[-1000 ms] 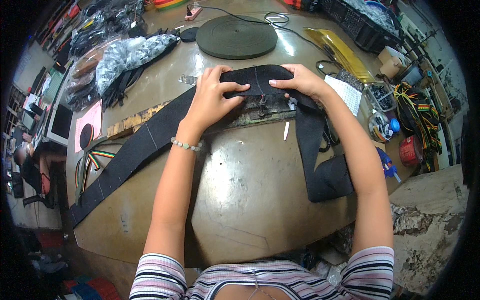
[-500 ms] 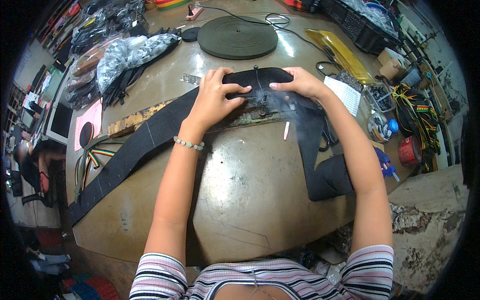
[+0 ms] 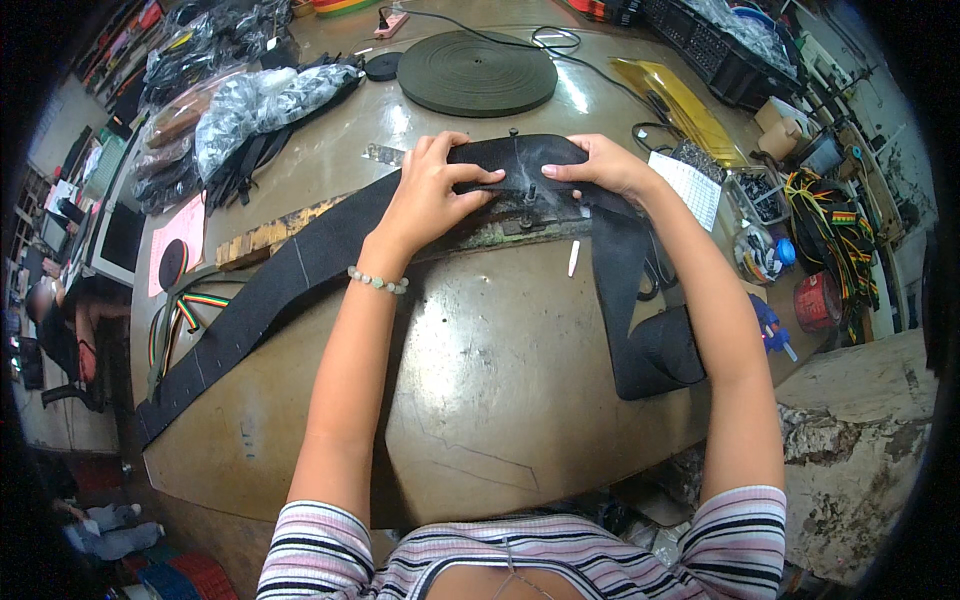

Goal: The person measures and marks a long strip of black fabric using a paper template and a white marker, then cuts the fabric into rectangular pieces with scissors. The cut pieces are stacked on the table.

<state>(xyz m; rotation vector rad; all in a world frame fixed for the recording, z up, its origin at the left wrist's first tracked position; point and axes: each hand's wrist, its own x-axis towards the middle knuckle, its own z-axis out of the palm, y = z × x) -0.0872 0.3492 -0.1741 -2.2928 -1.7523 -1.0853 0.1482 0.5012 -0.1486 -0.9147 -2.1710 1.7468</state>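
Note:
A wide black webbing strip (image 3: 262, 282) with pale chalk marks runs from the table's left edge up to the middle, then bends down on the right into a folded loop. My left hand (image 3: 428, 192) is closed on its upper edge, thumb and forefinger pointing right. My right hand (image 3: 612, 168) pinches the strip's curved part, thumb on the near face. Between my hands, the strip lies against a dark metal fixture (image 3: 530, 196) with upright bolts, and a thin wisp of smoke rises there. A white chalk stick (image 3: 574, 258) lies just below.
A large olive webbing roll (image 3: 475, 75) lies behind my hands. Plastic-wrapped bundles (image 3: 245, 115) are at far left, beside a striped ribbon roll (image 3: 174, 265). On the right are a paper sheet (image 3: 688, 188), a yellow translucent sheet (image 3: 690, 115) and a parts tray (image 3: 757, 195).
The smoke between my hands has thinned, so the bolt shows more plainly. Both hands keep nearly the same place and hold on the black webbing strip.

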